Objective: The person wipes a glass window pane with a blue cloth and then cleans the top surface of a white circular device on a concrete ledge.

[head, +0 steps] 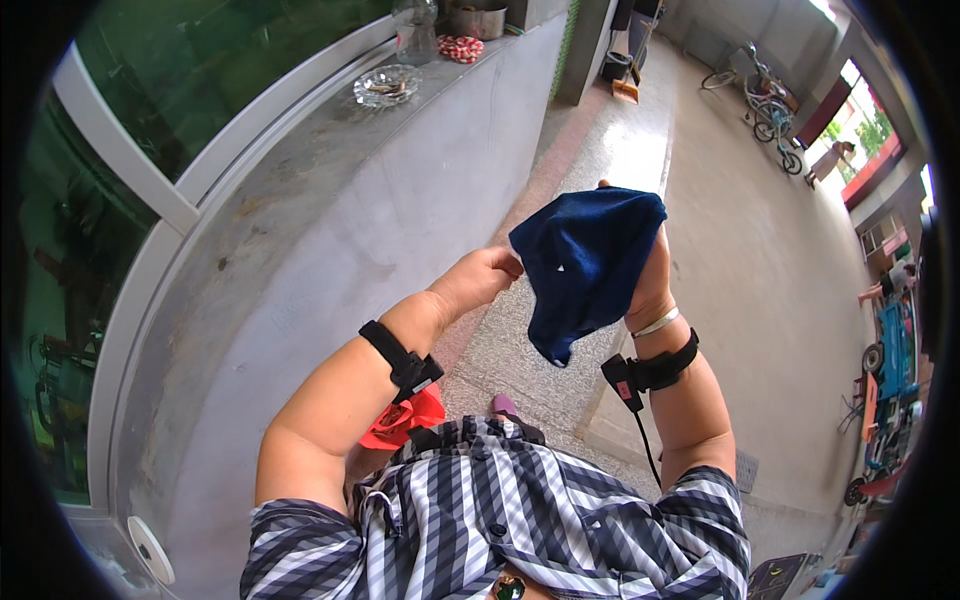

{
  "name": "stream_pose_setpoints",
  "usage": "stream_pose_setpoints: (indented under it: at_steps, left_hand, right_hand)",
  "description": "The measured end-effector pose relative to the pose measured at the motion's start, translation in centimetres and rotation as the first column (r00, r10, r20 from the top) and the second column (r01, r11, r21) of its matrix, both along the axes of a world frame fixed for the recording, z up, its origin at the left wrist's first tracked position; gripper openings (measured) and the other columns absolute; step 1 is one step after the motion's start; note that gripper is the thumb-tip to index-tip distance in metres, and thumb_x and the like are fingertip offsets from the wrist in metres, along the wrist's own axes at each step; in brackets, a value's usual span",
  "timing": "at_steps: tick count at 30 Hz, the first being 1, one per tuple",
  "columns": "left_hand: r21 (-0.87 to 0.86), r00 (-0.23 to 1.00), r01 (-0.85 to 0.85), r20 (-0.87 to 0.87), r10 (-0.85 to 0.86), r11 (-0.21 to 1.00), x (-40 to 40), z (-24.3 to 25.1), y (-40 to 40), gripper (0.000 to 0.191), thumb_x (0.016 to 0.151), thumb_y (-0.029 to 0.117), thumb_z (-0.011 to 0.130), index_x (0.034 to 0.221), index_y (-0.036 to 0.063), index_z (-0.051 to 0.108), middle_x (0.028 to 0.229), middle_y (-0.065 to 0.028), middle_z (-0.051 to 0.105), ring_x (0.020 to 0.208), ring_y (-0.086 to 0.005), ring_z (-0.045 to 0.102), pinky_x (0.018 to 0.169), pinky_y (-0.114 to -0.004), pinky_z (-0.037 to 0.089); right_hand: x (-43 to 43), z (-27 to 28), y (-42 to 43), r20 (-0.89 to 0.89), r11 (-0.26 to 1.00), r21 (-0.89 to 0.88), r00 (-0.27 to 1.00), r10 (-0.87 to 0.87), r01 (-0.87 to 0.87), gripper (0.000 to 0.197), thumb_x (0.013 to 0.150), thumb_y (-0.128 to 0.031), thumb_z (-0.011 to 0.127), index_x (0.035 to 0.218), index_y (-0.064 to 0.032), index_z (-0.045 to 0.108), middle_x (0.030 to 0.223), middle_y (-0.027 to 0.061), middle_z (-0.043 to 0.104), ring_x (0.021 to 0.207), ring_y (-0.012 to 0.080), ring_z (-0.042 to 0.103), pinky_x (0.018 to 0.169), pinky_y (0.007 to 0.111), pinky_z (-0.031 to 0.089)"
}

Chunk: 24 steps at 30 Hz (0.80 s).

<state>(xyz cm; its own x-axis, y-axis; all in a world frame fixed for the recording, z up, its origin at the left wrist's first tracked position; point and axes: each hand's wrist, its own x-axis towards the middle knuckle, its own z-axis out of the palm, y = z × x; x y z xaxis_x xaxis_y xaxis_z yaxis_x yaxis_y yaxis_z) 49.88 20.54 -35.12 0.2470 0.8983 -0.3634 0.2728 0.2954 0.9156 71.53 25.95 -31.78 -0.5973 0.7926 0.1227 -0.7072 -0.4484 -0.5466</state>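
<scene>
A dark blue cloth [589, 259] hangs spread out in front of me, its lower corner drooping. My right hand [654, 277] holds it from behind and along its right side; most of those fingers are hidden, with one fingertip showing above the top edge. Against the cloth's left edge are the curled fingertips of my left hand [484, 277]. Whether they pinch the fabric cannot be made out. A small white spot shows on the cloth. Both forearms wear black straps with small devices, and a bracelet [656, 322] circles my right wrist.
Along the left runs a concrete ledge [247, 217] under a window, bearing a glass ashtray [387, 85], a clear plastic bottle [415, 34] and a metal pot [478, 20]. A red bag [405, 420] is by my left side. Bicycles [769, 112] stand far right, near a person [829, 161].
</scene>
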Motion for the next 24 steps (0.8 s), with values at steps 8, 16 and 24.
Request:
stream_pose_setpoints:
  at_steps: [8, 16, 24]
  left_hand:
    - [-0.047, 0.953, 0.161, 0.265, -0.143, 0.986, 3.2, -9.2, 3.6, 0.057, 0.072, -0.001, 0.054, 0.129, 0.0049, 0.047, 0.127, -0.0063, 0.050, 0.108, -0.0169, 0.052, 0.081, -0.027, 0.045]
    - [-0.065, 0.650, 0.101, 0.759, -0.016, 0.993, 2.1, 1.5, 1.8, 0.071, 0.070, 0.007, 0.056, 0.137, 0.0031, 0.034, 0.127, -0.0131, 0.052, 0.116, -0.0218, 0.052, 0.099, -0.036, 0.040]
    - [0.027, 0.694, -0.121, 0.717, 0.065, 0.992, 1.3, 4.6, -0.2, 0.082, 0.063, 0.006, 0.064, 0.139, 0.0038, 0.031, 0.129, -0.0139, 0.048, 0.118, -0.0249, 0.049, 0.102, -0.037, 0.037]
  right_hand:
    - [0.4, 1.2, 1.6, -0.096, 0.999, -0.001, 0.995, 0.042, -0.042, 0.059, 0.095, -0.043, 0.038, 0.136, -0.0011, 0.033, 0.122, 0.0175, 0.053, 0.111, 0.0305, 0.054, 0.097, 0.044, 0.045]
    - [3.3, -1.5, 6.7, 0.014, 0.998, 0.006, 0.998, -0.056, 0.056, 0.064, 0.093, -0.052, 0.041, 0.136, -0.0057, 0.036, 0.121, 0.0138, 0.055, 0.109, 0.0271, 0.055, 0.096, 0.042, 0.044]
    - [2.9, -3.9, 9.4, 0.441, 0.987, -0.135, 0.897, -0.020, 0.088, 0.062, 0.096, -0.049, 0.034, 0.135, -0.0007, 0.037, 0.124, 0.0140, 0.053, 0.111, 0.0245, 0.054, 0.098, 0.037, 0.042]
